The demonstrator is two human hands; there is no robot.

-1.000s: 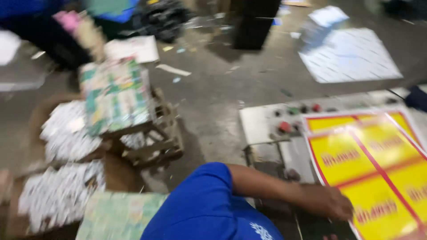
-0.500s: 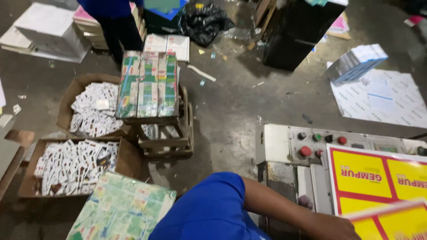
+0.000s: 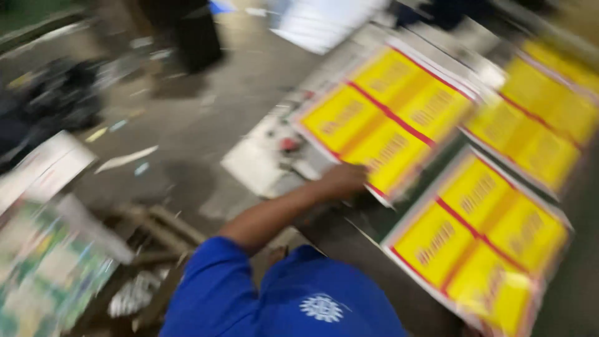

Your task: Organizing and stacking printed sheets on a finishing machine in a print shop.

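One hand (image 3: 342,181), seemingly the left, pinches a yellow sheet (image 3: 384,118) at its six-o'clock edge; two more yellow sheets (image 3: 480,237) lie untouched.

Hand on a yellow printed sheet at a work table, seen from above through heavy blur.

A left hand (image 3: 342,181) on a bare forearm with a blue sleeve (image 3: 215,293) rests on the lower corner of a yellow sheet with red lines (image 3: 387,118) in the upper middle of the frame; whether the fingers grip the edge cannot be told. A second yellow sheet (image 3: 480,237) lies at lower right, and a third (image 3: 549,118) at upper right. A pale control panel with a red button (image 3: 268,150) sits just left of the hand. A green patterned stack (image 3: 43,268) fills the lower left, over a grey floor (image 3: 187,125).
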